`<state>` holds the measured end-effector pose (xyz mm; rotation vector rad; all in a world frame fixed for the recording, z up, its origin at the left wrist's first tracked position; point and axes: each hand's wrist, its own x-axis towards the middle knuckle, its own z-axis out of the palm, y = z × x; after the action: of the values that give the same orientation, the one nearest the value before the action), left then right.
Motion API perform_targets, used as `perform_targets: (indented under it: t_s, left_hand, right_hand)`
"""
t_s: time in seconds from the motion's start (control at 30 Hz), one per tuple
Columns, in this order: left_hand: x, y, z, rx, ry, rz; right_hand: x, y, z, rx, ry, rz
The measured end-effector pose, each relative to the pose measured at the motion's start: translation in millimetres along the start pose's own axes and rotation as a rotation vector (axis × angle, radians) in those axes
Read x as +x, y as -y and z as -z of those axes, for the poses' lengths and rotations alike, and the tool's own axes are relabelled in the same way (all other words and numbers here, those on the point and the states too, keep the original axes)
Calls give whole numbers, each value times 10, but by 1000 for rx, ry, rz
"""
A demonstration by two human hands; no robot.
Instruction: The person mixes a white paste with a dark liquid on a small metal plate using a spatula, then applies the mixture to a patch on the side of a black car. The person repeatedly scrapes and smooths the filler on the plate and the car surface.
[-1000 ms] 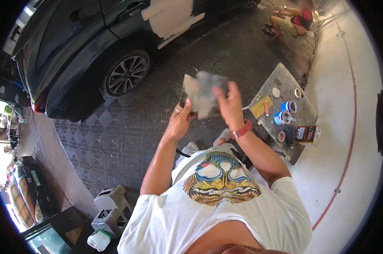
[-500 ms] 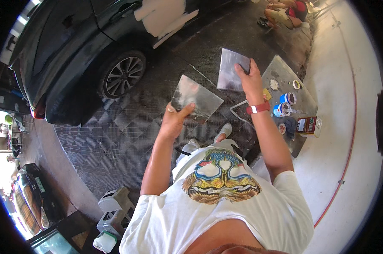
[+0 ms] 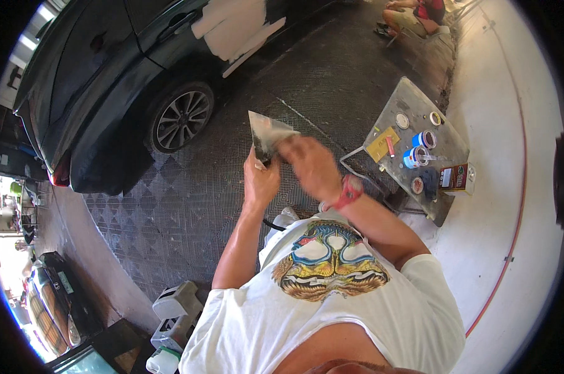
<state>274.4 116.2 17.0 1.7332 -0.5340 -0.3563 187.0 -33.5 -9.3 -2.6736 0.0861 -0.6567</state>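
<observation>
My left hand (image 3: 260, 184) is closed on the lower corner of a thin, flat square plate (image 3: 270, 132), smeared with grey and tilted up in front of me. My right hand (image 3: 316, 165), wearing a red wristwatch (image 3: 351, 190), reaches across to the plate's right edge. Motion blurs it; its fingers look curled, and what they hold is hidden. The second square plate is not plainly visible.
A dark car (image 3: 107, 93) with a pale patch (image 3: 232, 28) stands at left. On the right, a low table (image 3: 397, 103) bears blue-and-white tins (image 3: 414, 157), lids, yellow sandpaper (image 3: 381, 144) and a rectangular can (image 3: 454, 177). A person (image 3: 419, 15) sits far right; grey stools (image 3: 174, 305) stand lower left.
My right hand has swung left and down from above the table to the left plate; its own plate has gone from sight. The left plate has turned more edge-on.
</observation>
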Motion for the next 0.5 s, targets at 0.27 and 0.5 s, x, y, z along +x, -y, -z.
perform_targets:
  t_s: [0.27, 0.5]
  left_hand:
    - [-154, 205, 181, -661, 209, 187]
    - [8, 380, 224, -557, 223, 201]
  right_hand:
    - [-137, -1027, 200, 804, 191, -755]
    - [419, -498, 196, 722, 386, -499]
